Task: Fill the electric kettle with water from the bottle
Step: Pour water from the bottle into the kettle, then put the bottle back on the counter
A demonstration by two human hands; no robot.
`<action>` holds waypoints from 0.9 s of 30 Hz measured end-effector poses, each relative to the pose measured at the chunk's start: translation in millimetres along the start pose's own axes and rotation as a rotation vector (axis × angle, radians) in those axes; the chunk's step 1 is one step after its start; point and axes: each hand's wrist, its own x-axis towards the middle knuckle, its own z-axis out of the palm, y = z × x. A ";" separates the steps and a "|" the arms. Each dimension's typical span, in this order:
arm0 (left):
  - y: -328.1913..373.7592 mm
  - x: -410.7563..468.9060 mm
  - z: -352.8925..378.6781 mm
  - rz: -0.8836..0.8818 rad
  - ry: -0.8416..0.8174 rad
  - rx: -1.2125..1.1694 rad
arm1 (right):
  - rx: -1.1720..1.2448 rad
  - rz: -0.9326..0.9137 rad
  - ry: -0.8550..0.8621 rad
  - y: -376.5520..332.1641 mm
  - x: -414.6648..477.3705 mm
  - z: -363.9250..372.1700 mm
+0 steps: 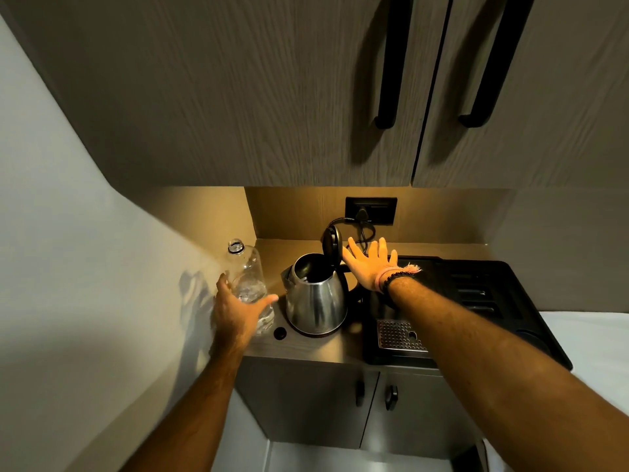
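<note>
A steel electric kettle (315,301) stands on its base on the small counter, its black lid (332,245) tipped up and open. Left of it stands a clear plastic bottle (248,274), upright and uncapped, with a little water low inside. My left hand (238,310) wraps around the bottle's lower part. My right hand (371,265) hovers with fingers spread just right of the raised lid, holding nothing. A small black cap (280,332) lies on the counter in front of the kettle.
A black coffee machine tray (476,301) with a metal drip grate (400,335) fills the counter's right side. The kettle's cord runs to a wall socket (371,211) behind. Cabinets with black handles (391,63) hang overhead; a wall closes the left.
</note>
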 end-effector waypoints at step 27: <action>45.3 -43.9 -0.5 0.737 0.126 0.281 | 0.047 0.034 0.006 2.5 3.7 3.6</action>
